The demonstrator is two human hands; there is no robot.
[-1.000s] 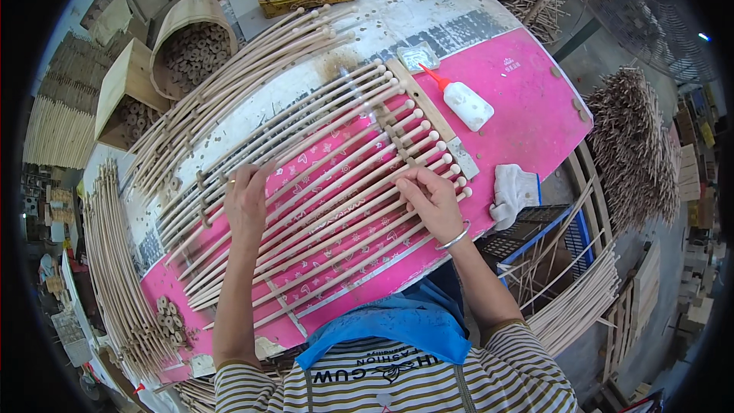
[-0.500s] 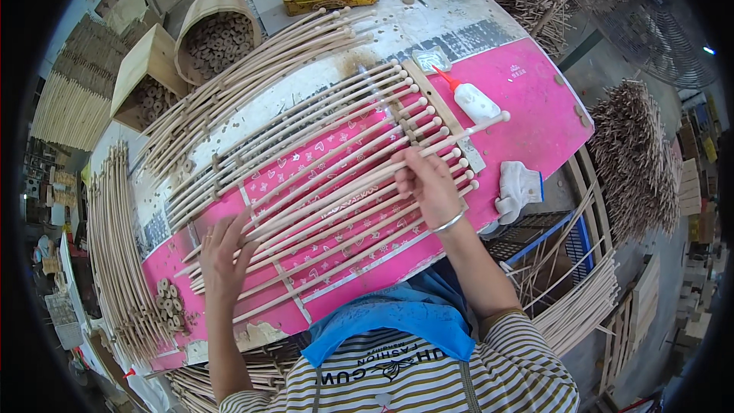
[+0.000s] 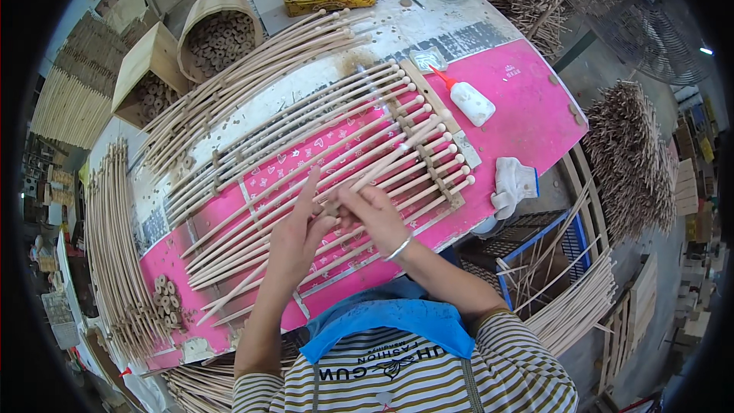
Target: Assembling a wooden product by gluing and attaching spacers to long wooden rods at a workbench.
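Rows of thin wooden sticks with round knobs (image 3: 451,148) lie side by side across the pink sheet, their knobs to the right. Over the middle of these rows my two hands meet. My right hand (image 3: 375,218) is closed, fingers pinched round a wooden stick (image 3: 382,165) that slants up to the right above the others. Close against it is my left hand (image 3: 294,241), its index finger stretched out and its thumb pressed in toward the other fingers. Something small and brownish shows between the hands; I cannot make out what. Brown pieces (image 3: 419,149) run across the sticks near their knobs.
A white glue bottle (image 3: 472,103) with a red tip and a white glove (image 3: 514,186) lie to the right. Wooden rings (image 3: 167,302) are heaped at left; more fill a wooden tub (image 3: 218,46). A yellow tray (image 3: 330,1) of beads stands behind. A blue crate (image 3: 577,248) stands right.
My left hand has moved right and my right hand left, so they now meet mid-stick. The raised stick has shifted down and left, its knob no longer beside the glue bottle.
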